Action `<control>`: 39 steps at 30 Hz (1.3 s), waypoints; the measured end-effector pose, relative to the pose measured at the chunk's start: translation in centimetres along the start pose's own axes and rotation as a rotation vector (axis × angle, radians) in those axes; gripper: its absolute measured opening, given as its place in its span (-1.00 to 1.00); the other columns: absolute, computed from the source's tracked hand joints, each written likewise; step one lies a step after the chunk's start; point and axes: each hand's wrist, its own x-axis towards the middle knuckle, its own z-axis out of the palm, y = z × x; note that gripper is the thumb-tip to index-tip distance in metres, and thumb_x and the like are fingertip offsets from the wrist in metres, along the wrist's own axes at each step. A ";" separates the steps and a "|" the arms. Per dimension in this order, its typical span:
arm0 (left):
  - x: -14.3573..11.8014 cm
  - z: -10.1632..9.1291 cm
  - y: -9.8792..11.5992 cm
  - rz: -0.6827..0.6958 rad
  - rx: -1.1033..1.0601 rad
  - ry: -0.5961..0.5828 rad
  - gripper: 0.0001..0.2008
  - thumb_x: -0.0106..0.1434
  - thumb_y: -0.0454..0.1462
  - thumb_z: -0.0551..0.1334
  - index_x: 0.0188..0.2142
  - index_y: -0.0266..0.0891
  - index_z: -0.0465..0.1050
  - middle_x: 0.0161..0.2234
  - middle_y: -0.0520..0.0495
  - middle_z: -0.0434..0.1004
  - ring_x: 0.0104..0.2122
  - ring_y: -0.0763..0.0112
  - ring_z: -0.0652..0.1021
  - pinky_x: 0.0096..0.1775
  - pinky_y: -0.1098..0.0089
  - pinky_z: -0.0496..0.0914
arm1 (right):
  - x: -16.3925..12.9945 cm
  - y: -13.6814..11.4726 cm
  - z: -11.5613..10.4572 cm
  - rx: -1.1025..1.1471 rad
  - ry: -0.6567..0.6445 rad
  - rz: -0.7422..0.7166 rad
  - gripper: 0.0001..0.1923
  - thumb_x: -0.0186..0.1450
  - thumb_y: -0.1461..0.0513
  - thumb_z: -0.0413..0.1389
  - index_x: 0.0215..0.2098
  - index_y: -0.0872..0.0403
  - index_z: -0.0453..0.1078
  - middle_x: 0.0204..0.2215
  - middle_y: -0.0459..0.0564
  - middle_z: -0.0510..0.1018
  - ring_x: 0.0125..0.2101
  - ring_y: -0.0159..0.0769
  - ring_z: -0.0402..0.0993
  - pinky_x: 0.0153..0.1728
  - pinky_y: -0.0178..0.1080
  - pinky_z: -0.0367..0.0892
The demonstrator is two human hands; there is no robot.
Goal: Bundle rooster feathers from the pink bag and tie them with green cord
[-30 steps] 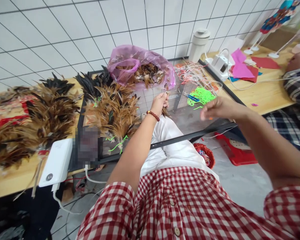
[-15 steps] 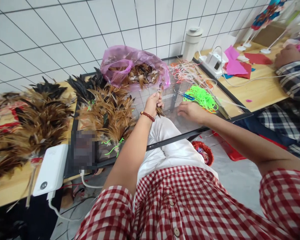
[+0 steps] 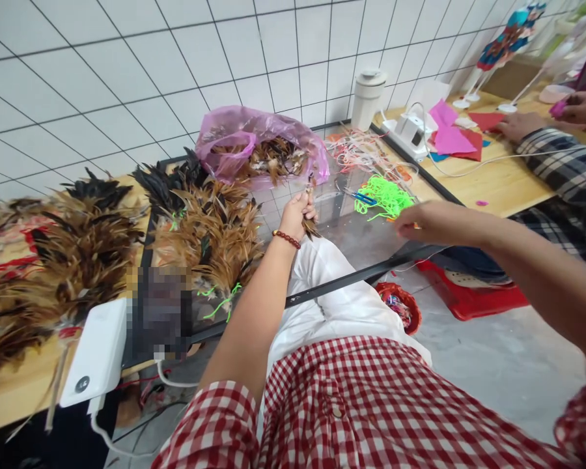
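My left hand [image 3: 299, 215], with a beaded bracelet on the wrist, is closed around a small bunch of brown feathers [image 3: 311, 229] above the glass-topped table. The feather stems point up and away from me. Off to the right, my right hand [image 3: 415, 220] is held with fingers curled together near the table's front edge; what is in them, if anything, is too small to make out. A thin pale line curves below that hand. Just beyond it lies a pile of bright green cord [image 3: 385, 195], with blue-handled scissors [image 3: 364, 197] at its left side.
A pink plastic bag [image 3: 224, 124] of feathers sits at the back. Brown and black feather bundles [image 3: 215, 221] cover the left side. A white bottle [image 3: 368, 98], power strip [image 3: 405, 133] and power bank [image 3: 95, 352] stand around. A co-worker's hands [image 3: 522, 124] are at right.
My right hand has moved right, away from the left hand and past the green cord. My left hand still holds the feathers. The co-worker's hand has reached further left.
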 end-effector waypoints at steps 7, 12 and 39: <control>-0.2 0.1 0.1 0.003 0.022 0.011 -0.60 0.39 -0.13 0.28 -0.51 -0.24 0.25 -0.67 0.24 -0.04 -0.71 0.66 0.16 -0.51 0.53 0.31 | 6.0 -1.7 -0.3 -0.172 -0.117 -0.022 -0.73 0.35 0.18 0.10 -0.13 0.09 0.61 -0.20 0.22 0.66 -0.14 -0.06 0.59 -0.22 -0.18 0.33; -0.1 0.1 0.0 -0.010 0.033 0.009 -0.61 0.43 -0.15 0.23 -0.50 -0.24 0.25 -0.67 0.24 -0.03 -0.70 0.66 0.17 -0.49 0.54 0.32 | 7.7 -1.2 -0.1 -0.201 -0.114 -0.030 -0.79 0.35 0.30 0.06 -0.26 0.16 0.56 -0.17 0.26 0.64 -0.23 -0.06 0.58 -0.31 -0.17 0.27; 0.4 0.0 -0.5 0.157 -0.096 0.191 -0.70 0.46 -0.19 0.17 -0.41 -0.26 0.29 -0.56 0.18 0.24 -0.69 0.72 0.16 -0.54 0.58 0.23 | 18.7 -9.9 4.0 1.662 0.218 0.025 -0.42 -0.06 -0.11 0.45 -0.24 0.02 0.44 -0.57 -0.23 0.45 -0.58 -0.45 0.30 -0.49 -0.30 0.31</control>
